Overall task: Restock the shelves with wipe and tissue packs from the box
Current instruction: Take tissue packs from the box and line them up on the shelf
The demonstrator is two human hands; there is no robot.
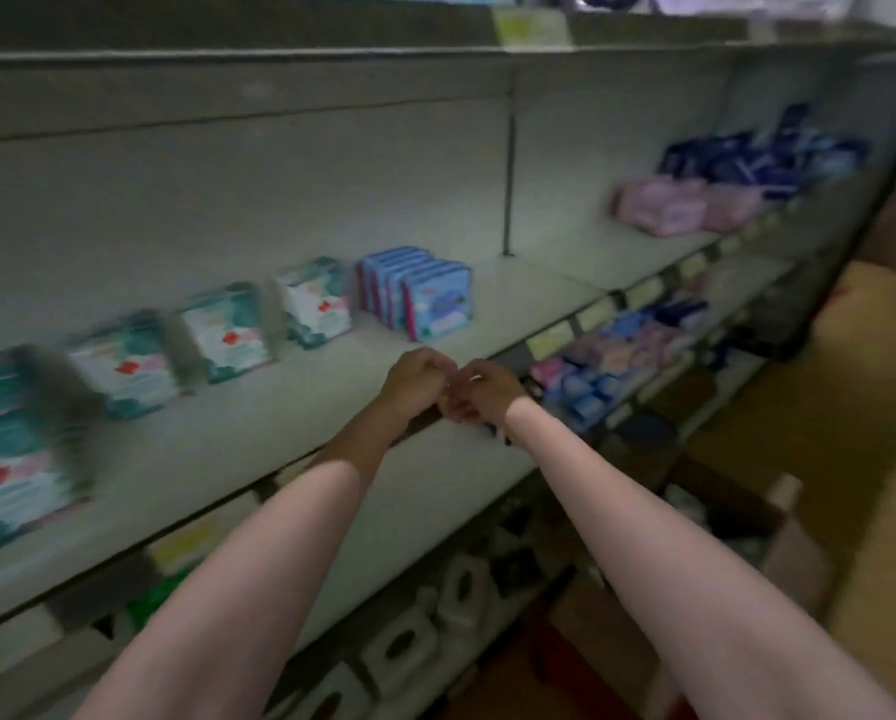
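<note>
My left hand (417, 379) and my right hand (482, 392) meet knuckle to knuckle over the front edge of the middle shelf (518, 288). Both have curled fingers, and I see no pack in either; the picture is blurred. Just behind them stands a row of light blue packs (425, 298). Teal-and-white packs (315, 304) stand spaced out along the shelf to the left. An open cardboard box (783, 543) sits on the floor at the lower right, with white packs (687, 504) inside.
Pink packs (664, 207) and dark blue packs (747, 158) stand at the shelf's far right. The lower shelf (617, 350) holds blue and pink packs. White tissue packs (399, 646) line the bottom shelf. Bare shelf lies right of the blue row.
</note>
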